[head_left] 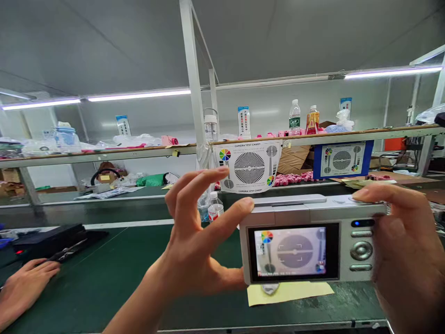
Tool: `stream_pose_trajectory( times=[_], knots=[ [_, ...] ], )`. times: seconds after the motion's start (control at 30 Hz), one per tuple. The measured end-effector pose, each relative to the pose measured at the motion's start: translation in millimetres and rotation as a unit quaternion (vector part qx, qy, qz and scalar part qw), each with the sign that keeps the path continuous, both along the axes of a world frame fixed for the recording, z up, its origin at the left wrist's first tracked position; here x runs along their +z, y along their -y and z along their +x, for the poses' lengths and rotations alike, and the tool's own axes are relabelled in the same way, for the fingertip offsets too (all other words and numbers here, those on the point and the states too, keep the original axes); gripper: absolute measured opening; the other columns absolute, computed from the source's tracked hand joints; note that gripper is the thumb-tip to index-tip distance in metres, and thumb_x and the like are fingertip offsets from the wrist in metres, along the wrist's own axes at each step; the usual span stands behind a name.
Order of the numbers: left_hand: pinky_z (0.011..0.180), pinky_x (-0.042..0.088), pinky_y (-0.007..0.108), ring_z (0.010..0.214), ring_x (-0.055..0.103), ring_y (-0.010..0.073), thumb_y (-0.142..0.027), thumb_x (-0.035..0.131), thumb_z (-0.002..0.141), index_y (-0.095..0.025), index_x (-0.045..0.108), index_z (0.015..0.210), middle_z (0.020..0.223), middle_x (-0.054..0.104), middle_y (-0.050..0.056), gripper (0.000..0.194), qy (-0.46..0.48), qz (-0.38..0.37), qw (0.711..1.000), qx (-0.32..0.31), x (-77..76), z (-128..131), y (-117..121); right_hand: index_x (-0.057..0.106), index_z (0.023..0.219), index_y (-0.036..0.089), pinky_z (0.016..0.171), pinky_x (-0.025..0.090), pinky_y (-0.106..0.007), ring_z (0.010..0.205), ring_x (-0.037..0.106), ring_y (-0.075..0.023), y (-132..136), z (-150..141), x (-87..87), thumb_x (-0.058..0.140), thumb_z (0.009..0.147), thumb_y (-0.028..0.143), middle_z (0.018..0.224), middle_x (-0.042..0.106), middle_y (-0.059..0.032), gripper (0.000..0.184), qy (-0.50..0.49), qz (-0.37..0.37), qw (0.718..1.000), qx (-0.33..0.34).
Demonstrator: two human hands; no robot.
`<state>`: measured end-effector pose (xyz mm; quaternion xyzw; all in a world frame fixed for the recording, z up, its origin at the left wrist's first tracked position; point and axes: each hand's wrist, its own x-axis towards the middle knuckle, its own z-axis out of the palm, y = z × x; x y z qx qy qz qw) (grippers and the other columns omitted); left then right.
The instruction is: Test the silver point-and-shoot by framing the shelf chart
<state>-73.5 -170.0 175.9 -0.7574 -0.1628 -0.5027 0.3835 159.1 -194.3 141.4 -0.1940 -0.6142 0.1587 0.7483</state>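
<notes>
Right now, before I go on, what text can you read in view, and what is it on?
"CAMERA TEST CHART": top and bottom edges of the chart.
Too small or blurred to read: the chart's fine print, the blue-framed chart, the bottle label, the shelf sign, and the line along the bottom of the screen on the camera.

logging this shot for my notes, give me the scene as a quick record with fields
right hand: grips the right end of a silver compact digital camera
left hand: raised, thumb at the camera's upper left corner
camera screen: shows a chart
chart ahead: camera test chart hanging from a shelf
also there: blue-framed chart; yellow paper on the green bench below the camera
other person: a hand resting on the bench, far left
</notes>
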Motion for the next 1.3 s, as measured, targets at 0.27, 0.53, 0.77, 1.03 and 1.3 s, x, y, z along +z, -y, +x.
stream_pose_trajectory(
  times=[0.27,0.53,0.77,1.03,1.3],
  knots=[
    [0.097,0.043,0.052,0.124,0.037,0.0330,-0.055,0.066,0.076,-0.028,0.052,0.112,0.130,0.042,0.010,0.047,0.008,0.009,1.000,-0.017,-1.0,0,0,0.066,0.101,0.040,0.045,0.047,-0.021,0.058,0.055,-0.0137,-1,2,-3.0,0.053,0.093,0.039,0.077,0.061,0.0010,0.015,-0.015,-0.014,1.000,0.017],
    [0.101,0.039,0.051,0.124,0.038,0.0315,-0.056,0.064,0.077,-0.026,0.052,0.111,0.131,0.041,0.012,0.048,0.001,0.013,1.000,-0.018,-1.8,1,-4,0.067,0.097,0.038,0.033,0.041,-0.021,0.044,0.050,-0.0131,-1,-3,-1.6,0.055,0.093,0.034,0.066,0.060,0.0011,0.014,-0.031,-0.002,0.999,0.019],
    [0.100,0.042,0.049,0.122,0.044,0.0318,-0.058,0.075,0.065,-0.025,0.055,0.111,0.131,0.044,0.010,0.059,-0.002,0.028,0.999,-0.024,-1.2,-2,-7,0.067,0.099,0.037,0.034,0.040,-0.022,0.045,0.050,-0.0133,-4,0,-2.7,0.051,0.094,0.028,0.068,0.059,0.0003,0.019,-0.011,0.011,1.000,0.017],
    [0.104,0.038,0.046,0.125,0.040,0.0302,-0.054,0.074,0.071,-0.022,0.056,0.111,0.131,0.043,0.012,0.055,-0.008,0.025,0.999,-0.039,-1.9,0,-9,0.063,0.104,0.039,0.041,0.044,-0.022,0.052,0.051,-0.0130,-7,5,-8.2,0.046,0.097,0.026,0.076,0.058,-0.0004,0.022,-0.003,-0.007,1.000,0.020],
    [0.104,0.038,0.047,0.126,0.040,0.0296,-0.056,0.068,0.075,-0.025,0.055,0.111,0.131,0.045,0.011,0.049,-0.002,0.005,1.000,-0.030,-4.3,3,-17,0.064,0.100,0.035,0.038,0.044,-0.024,0.052,0.054,-0.0140,-15,0,-7.6,0.050,0.095,0.031,0.076,0.059,-0.0008,0.016,-0.009,0.000,1.000,-0.029]
  ],
)
